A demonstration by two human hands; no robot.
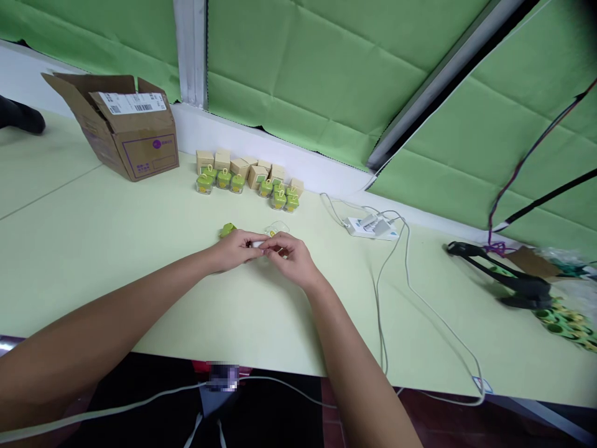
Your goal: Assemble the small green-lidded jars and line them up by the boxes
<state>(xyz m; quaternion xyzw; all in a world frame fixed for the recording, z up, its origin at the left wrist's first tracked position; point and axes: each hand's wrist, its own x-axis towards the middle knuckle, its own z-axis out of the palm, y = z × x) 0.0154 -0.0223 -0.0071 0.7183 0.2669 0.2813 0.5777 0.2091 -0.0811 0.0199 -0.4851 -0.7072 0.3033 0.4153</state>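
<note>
My left hand (234, 248) and my right hand (290, 256) meet over the pale green table (116, 249), fingertips pinched together on a small white item (257, 244) between them. A small green piece (227, 229) lies just beyond my left hand. A clear plastic wrapper (276, 228) lies just beyond my right hand. Further back stands a row of small tan boxes (242, 165) with several green capped items (224, 180) in front of them.
An open cardboard box (125, 130) sits at the back left. A white power strip (372, 226) with plugs and white cables (380, 292) lies to the right. A black tool (508, 280) and green patterned pieces (566, 320) sit at far right. Green cloth covers the wall.
</note>
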